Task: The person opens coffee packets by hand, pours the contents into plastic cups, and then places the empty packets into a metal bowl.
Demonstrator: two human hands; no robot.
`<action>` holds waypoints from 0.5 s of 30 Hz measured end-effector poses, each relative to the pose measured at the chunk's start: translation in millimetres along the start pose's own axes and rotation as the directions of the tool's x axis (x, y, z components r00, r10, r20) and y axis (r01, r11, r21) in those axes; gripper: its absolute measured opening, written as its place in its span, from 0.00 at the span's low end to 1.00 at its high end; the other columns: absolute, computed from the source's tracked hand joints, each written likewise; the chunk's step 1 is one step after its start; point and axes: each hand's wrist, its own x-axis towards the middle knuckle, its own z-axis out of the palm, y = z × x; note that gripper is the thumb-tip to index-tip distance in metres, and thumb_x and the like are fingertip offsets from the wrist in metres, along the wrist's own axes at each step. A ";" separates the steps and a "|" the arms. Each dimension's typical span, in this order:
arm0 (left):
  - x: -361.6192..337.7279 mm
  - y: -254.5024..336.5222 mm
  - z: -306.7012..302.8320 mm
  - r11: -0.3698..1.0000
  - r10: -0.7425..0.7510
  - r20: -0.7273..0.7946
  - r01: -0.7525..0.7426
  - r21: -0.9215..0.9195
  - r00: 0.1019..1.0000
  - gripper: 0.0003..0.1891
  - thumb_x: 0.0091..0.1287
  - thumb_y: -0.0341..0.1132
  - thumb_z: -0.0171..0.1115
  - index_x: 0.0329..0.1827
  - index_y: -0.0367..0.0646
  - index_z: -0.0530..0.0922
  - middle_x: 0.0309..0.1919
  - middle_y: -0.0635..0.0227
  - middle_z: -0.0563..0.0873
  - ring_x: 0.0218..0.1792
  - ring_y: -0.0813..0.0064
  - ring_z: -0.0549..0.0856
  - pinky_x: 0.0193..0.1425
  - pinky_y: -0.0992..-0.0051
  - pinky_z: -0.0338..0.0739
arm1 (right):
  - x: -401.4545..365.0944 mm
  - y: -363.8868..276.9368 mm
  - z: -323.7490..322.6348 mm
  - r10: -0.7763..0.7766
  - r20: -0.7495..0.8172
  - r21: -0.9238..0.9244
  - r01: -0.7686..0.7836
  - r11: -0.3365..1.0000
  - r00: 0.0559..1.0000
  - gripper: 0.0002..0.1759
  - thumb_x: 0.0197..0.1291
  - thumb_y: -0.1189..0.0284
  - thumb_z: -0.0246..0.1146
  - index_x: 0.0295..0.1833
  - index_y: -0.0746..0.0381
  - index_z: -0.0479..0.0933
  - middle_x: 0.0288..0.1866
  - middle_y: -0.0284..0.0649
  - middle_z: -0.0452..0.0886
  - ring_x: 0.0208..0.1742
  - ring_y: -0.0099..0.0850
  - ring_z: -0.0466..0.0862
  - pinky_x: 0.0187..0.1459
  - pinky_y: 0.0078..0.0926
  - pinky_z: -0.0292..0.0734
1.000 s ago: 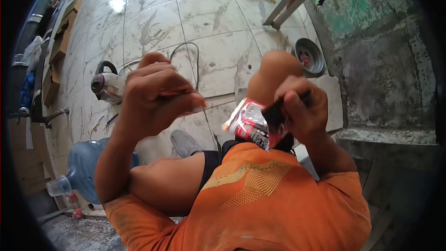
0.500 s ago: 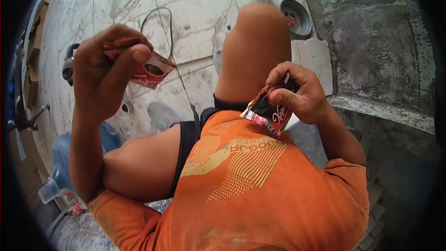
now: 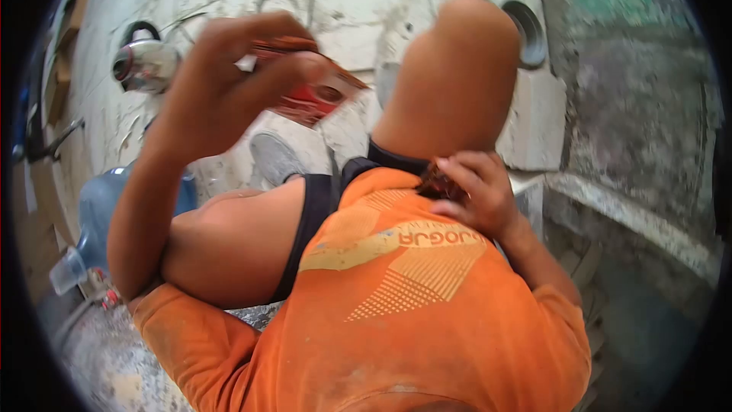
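Observation:
My left hand (image 3: 217,95) is raised on the left, its thumb and fingers closed on a red and brown sachet (image 3: 313,103) that is blurred by motion. Low in front of the orange shirt (image 3: 427,282), my right hand (image 3: 486,194) has its fingers wrapped round a dark sachet (image 3: 438,181). Most of that dark sachet is hidden by the fingers, and it lies close against the shirt near the black shorts.
A kettle (image 3: 149,65) stands on the tiled floor at the upper left. Below it is a blue water jug (image 3: 103,206). A round metal pan (image 3: 526,34) sits beyond the raised knee, near a pale slab (image 3: 537,122) and a rough concrete surface (image 3: 633,107).
My left hand has moved to the right with the red sachet. My right hand has come down and slightly left with the dark sachet, whose printed face no longer shows. The view has shifted.

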 end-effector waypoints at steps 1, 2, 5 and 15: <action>2.8 -4.1 -0.6 1.000 0.021 0.011 -0.021 -0.001 1.000 0.11 0.73 0.36 0.67 0.43 0.34 0.84 0.31 0.69 0.86 0.36 0.85 0.81 0.43 0.77 0.78 | 1.9 1.0 -0.2 -0.045 -0.013 -0.033 0.045 0.998 0.999 0.40 0.46 0.51 0.81 0.63 0.59 0.83 0.54 0.39 0.85 0.49 0.36 0.85 0.51 0.36 0.77; 6.2 -9.7 3.7 0.998 0.051 -0.014 -0.051 -0.039 0.999 0.11 0.74 0.36 0.67 0.43 0.35 0.84 0.30 0.70 0.86 0.35 0.85 0.81 0.43 0.77 0.78 | 9.2 -2.3 -3.5 -0.054 -0.022 -0.031 0.054 0.998 0.998 0.37 0.49 0.52 0.81 0.63 0.59 0.83 0.54 0.40 0.85 0.49 0.37 0.85 0.50 0.35 0.77; 14.3 -12.1 5.3 0.978 -0.097 0.020 0.099 -0.185 0.995 0.16 0.78 0.43 0.68 0.43 0.34 0.84 0.30 0.74 0.85 0.36 0.87 0.80 0.40 0.80 0.77 | 30.9 0.2 -14.4 -0.092 -0.069 0.011 0.092 0.996 0.993 0.32 0.55 0.54 0.79 0.61 0.60 0.84 0.55 0.42 0.84 0.49 0.38 0.84 0.48 0.35 0.77; 41.9 -28.5 1.6 0.927 -0.181 -0.301 0.061 -0.369 0.936 0.17 0.80 0.43 0.65 0.47 0.33 0.83 0.33 0.69 0.89 0.33 0.88 0.86 0.36 0.83 0.83 | 200.1 9.9 -18.4 -0.340 -0.350 0.098 0.395 0.913 0.873 0.30 0.48 0.75 0.83 0.60 0.53 0.85 0.55 0.43 0.79 0.39 0.34 0.80 0.36 0.30 0.80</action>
